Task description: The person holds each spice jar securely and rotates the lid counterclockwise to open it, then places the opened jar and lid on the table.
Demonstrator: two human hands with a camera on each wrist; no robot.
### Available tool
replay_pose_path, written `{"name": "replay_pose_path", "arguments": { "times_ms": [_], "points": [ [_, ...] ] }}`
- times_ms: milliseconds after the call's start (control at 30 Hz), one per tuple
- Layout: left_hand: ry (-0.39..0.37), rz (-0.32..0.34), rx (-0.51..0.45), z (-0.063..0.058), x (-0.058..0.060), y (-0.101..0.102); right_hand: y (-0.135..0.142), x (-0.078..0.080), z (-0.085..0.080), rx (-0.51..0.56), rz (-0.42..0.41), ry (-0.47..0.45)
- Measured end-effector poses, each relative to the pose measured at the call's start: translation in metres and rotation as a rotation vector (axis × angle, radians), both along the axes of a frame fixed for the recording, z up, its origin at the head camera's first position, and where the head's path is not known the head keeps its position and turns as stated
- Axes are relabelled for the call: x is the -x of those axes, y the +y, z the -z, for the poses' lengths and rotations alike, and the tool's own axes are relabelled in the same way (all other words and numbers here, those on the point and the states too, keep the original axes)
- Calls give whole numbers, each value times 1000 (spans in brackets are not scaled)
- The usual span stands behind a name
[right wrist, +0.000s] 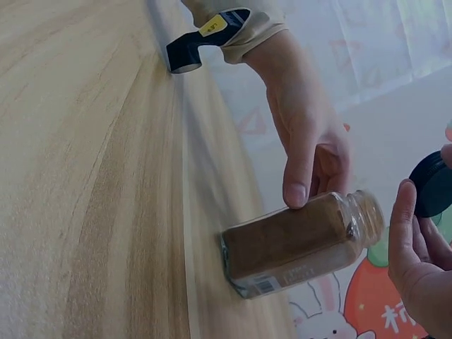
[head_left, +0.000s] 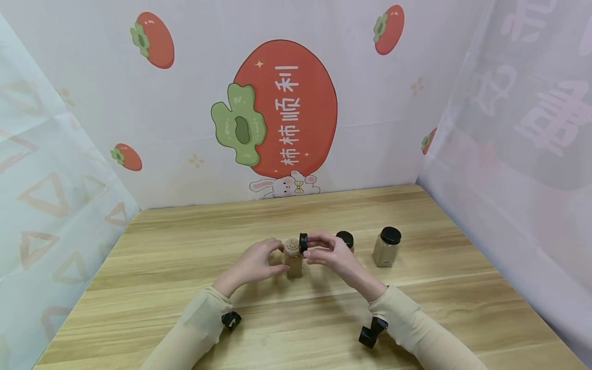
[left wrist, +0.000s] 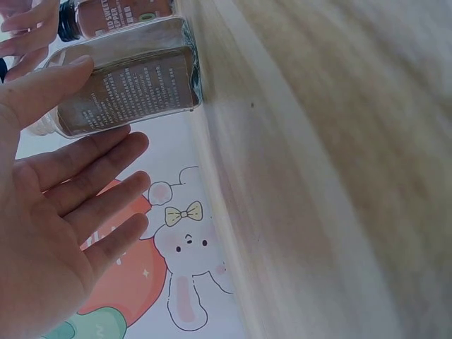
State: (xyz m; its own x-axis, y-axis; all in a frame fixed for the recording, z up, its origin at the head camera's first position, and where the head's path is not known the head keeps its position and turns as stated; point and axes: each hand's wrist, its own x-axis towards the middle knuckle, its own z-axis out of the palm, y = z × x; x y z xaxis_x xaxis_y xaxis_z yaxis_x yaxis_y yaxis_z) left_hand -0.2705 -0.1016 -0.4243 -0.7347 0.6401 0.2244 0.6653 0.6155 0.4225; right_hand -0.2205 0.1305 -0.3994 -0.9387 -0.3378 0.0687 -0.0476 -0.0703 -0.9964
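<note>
An uncapped glass spice jar with brown powder stands upright on the table. Its threaded neck is bare, and a shaker top with small holes covers the mouth. My left hand holds the jar from the left: the thumb lies against one face, the fingers on the opposite side, the lower ones spread off the glass. To the right of the jar's mouth, my right hand pinches a round black lid on edge between thumb and fingers, apart from the neck in the right wrist view.
A black-lidded jar stands behind my right hand, mostly hidden by it. Farther right is another black-lidded jar with pale contents. Printed cloth walls the wooden table at the back and sides.
</note>
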Motion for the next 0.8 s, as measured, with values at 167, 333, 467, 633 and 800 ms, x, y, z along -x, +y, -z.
{"name": "replay_pose_path", "arguments": {
  "times_ms": [167,333,467,633,800],
  "points": [
    [0,-4,7,-1,0,0,0,-1,-1,33,8,-24],
    [16,5,12,-1,-1,0,0,-1,-1,32,13,-44],
    [23,8,11,-1,-1,0,0,-1,-1,41,12,-68],
    [24,8,12,-1,0,0,0,-1,0,47,3,-84],
    [22,5,13,-1,0,0,0,-1,0,65,1,-89]
  ]
}}
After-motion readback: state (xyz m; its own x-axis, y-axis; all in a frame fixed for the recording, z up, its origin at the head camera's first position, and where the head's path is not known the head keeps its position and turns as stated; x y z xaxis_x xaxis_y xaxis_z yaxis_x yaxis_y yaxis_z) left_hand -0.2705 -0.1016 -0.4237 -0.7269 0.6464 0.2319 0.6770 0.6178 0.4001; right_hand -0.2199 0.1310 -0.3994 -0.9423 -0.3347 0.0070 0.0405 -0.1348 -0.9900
